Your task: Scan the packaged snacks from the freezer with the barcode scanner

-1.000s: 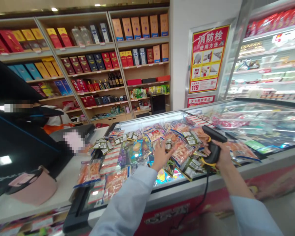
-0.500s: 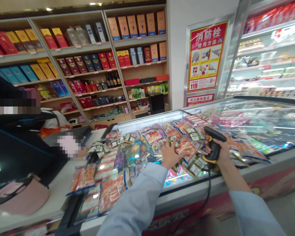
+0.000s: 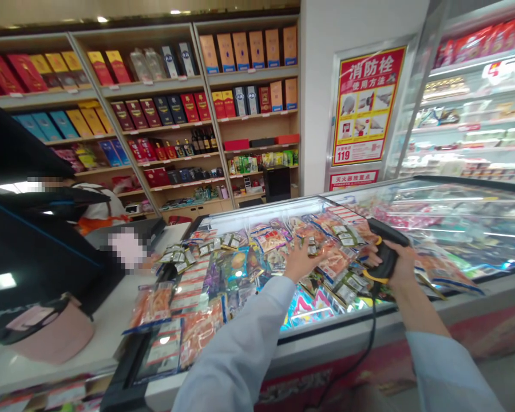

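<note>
My left hand rests over the packets on the glass freezer top, its fingers spread. A small green-and-white packet lies by its fingertips, and a clear pack of orange-pink food is to its right. My right hand is wrapped round a black-and-yellow barcode scanner, held above the packets. Its cable hangs down the freezer's front. More green-and-white packets lie below and left of the scanner.
The freezer runs across the front. At left are a counter, a pink bucket-like container and a black screen-like device. Beyond it a person's partly blurred hand shows. Shelves of boxes stand behind.
The whole view has shifted, so the scene sits slightly further right and lower. My right hand still holds the scanner. My left hand stays spread, slightly further left over the packets.
</note>
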`<state>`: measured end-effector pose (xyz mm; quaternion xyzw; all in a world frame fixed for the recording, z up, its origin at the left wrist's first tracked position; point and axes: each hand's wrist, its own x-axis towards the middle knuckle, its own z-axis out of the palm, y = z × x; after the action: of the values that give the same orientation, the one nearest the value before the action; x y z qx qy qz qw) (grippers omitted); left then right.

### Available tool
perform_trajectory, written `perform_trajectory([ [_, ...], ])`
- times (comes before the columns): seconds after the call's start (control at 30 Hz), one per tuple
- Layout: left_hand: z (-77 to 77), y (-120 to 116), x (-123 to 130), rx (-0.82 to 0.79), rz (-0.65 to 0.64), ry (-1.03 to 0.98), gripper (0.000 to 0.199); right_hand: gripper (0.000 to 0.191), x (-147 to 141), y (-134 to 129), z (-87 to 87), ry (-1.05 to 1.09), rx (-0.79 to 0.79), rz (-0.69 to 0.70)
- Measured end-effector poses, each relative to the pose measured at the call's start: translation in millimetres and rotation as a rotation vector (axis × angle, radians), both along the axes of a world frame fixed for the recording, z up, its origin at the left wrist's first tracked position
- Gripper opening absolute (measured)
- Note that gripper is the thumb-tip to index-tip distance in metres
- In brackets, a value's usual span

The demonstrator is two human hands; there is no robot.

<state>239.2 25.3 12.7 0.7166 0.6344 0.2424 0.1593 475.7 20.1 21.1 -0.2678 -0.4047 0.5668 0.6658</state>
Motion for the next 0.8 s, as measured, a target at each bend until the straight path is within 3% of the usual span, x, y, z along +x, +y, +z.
perform_trajectory([
  [0.1,28.1,10,-34,0.103,0.119,-0.039,0.079,0.012,-14,-9,19.6,0.035,0.035,0.033],
  [0.23,51.4,23,-111,0.188,0.347,-0.057,0.067,0.013,-63,-12,46.4,0.098,0.040,0.187],
  [0.33,44.0,23,-170,0.219,0.442,-0.133,0.057,0.016,-117,-6,54.3,0.133,0.055,0.339],
  [0.43,19.9,17,-204,0.243,0.452,-0.196,0.045,0.017,-175,5,45.4,0.135,0.011,0.497],
  [0.53,-6.7,12,-207,0.240,0.380,-0.226,0.030,0.020,-222,16,24.1,0.103,-0.061,0.583],
  [0.63,-24.4,12,-195,0.244,0.281,-0.228,0.024,0.021,-247,25,2.5,0.077,-0.096,0.650],
  [0.8,-29.9,20,-177,0.277,0.092,0.006,0.063,0.022,-251,29,-10.9,0.071,-0.105,0.679],
])
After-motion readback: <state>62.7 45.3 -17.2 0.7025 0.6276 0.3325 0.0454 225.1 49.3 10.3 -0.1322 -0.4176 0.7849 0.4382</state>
